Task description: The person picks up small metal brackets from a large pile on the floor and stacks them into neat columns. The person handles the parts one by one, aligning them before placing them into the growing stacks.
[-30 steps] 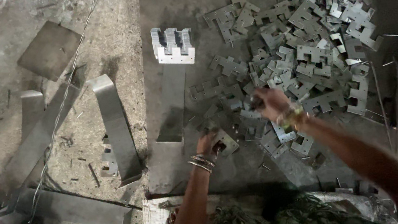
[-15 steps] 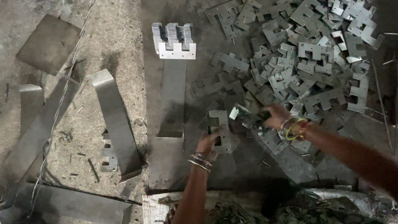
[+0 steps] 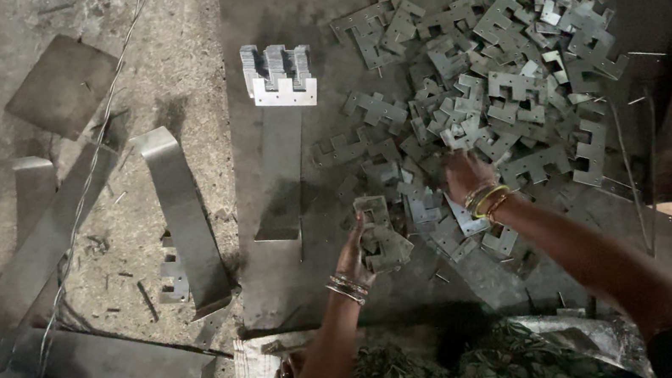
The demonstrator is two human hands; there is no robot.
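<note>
— So, what does each hand have?

— The left hand (image 3: 358,250) is closed around a small bundle of metal plates (image 3: 380,239), held just above the dark metal sheet (image 3: 264,18) on the floor. The right hand (image 3: 464,175) reaches into the near edge of the loose pile of plates (image 3: 510,73); its fingers curl down among the pieces, but I cannot tell whether they have closed on one.

— Where else do the plates lie?

— A neat stack of plates (image 3: 279,74) stands at the far end of a long flat strip (image 3: 280,174), well apart from both hands. Bent metal strips (image 3: 181,212) lie to the left on the dusty floor (image 3: 166,56).

— How would you gather them well?

— I would judge that the pieces need to face the same way, notches lined up, before each joins the bundle, or it will fan out. A firm pinch by the left thumb should keep the edges square. The cut edges look sharp, so lifting one plate from the top seems safer than dragging fingers through the heap.
</note>
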